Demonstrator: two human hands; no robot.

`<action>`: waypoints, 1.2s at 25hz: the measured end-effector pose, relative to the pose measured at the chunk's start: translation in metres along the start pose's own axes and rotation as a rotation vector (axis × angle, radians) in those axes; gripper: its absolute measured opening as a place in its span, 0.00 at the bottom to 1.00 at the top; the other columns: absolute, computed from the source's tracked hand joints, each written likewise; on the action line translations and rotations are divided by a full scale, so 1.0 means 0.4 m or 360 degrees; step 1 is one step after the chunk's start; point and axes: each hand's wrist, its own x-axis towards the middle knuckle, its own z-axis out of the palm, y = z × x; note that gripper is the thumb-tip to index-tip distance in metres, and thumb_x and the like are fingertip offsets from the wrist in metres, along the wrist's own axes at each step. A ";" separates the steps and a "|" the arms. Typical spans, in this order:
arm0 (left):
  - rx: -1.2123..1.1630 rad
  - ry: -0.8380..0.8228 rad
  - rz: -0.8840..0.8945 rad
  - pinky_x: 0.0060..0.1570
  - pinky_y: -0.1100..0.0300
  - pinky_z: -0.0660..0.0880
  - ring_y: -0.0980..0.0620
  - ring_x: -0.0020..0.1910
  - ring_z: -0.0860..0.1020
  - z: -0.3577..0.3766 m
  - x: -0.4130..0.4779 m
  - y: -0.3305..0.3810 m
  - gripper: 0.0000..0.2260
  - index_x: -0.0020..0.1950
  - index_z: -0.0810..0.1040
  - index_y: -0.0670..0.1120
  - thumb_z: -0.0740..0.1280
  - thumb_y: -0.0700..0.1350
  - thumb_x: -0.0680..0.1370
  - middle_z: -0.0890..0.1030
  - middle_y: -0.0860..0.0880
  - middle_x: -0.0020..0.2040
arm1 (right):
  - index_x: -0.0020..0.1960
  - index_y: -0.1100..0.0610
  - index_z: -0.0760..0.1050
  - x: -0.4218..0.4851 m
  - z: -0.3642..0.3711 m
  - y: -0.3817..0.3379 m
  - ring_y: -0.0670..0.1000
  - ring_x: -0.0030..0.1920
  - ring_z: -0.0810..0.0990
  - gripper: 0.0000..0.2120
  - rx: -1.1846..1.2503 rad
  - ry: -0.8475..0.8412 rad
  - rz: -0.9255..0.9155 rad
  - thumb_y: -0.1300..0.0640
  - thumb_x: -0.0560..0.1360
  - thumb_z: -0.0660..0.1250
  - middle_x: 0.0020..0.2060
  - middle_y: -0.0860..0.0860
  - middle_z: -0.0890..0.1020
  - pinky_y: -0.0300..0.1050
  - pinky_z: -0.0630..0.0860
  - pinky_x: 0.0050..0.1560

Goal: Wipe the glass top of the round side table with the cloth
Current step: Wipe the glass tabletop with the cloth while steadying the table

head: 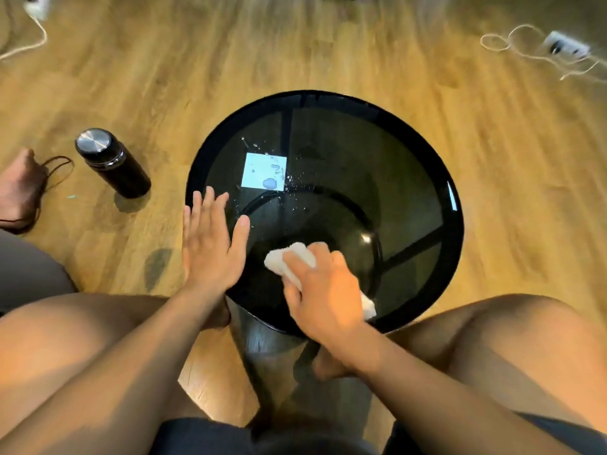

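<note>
One black cylindrical flask (pixel 111 162) with a brushed metal lid stands on the wood-grain floor (pixel 197 60), left of the surface (pixel 427 178) (no writing legible on it). Your left hand (pixel 210 247) lies flat and open, fingers spread, over the round dark glass at its left rim. Water droplets (pixel 289 178) bead further back. Your right hand (pixel 323 290) grips one crumpled white cloth (pixel 289 257), pressed on the near glass.

Round dark glass top (pixel 410 178) in a black rim, level, water droplets scattered across its far left part. White cloth (pixel 289 257), bunched, lies on the near part of the glass.
</note>
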 end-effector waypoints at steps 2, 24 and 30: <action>0.0047 -0.0057 0.0067 0.78 0.47 0.44 0.46 0.81 0.48 -0.018 -0.031 -0.016 0.30 0.77 0.61 0.44 0.47 0.60 0.81 0.57 0.41 0.80 | 0.61 0.48 0.73 -0.085 0.009 -0.063 0.56 0.46 0.73 0.17 0.0091 -0.0093 -0.0225 0.46 0.73 0.63 0.53 0.54 0.74 0.48 0.71 0.36; 0.0267 -0.0098 -0.0143 0.77 0.39 0.44 0.41 0.80 0.48 -0.014 -0.165 0.027 0.31 0.78 0.61 0.47 0.47 0.63 0.80 0.56 0.42 0.80 | 0.56 0.54 0.75 0.008 -0.052 0.279 0.63 0.48 0.74 0.14 -0.0079 0.0188 0.0427 0.47 0.78 0.59 0.51 0.60 0.74 0.51 0.70 0.41; 0.0248 -0.0064 -0.0146 0.76 0.38 0.45 0.40 0.80 0.49 -0.017 -0.168 0.028 0.31 0.77 0.61 0.44 0.47 0.60 0.80 0.57 0.40 0.80 | 0.61 0.50 0.76 -0.178 -0.028 -0.052 0.57 0.49 0.74 0.16 0.0215 -0.0274 -0.0501 0.46 0.76 0.64 0.52 0.55 0.76 0.51 0.74 0.45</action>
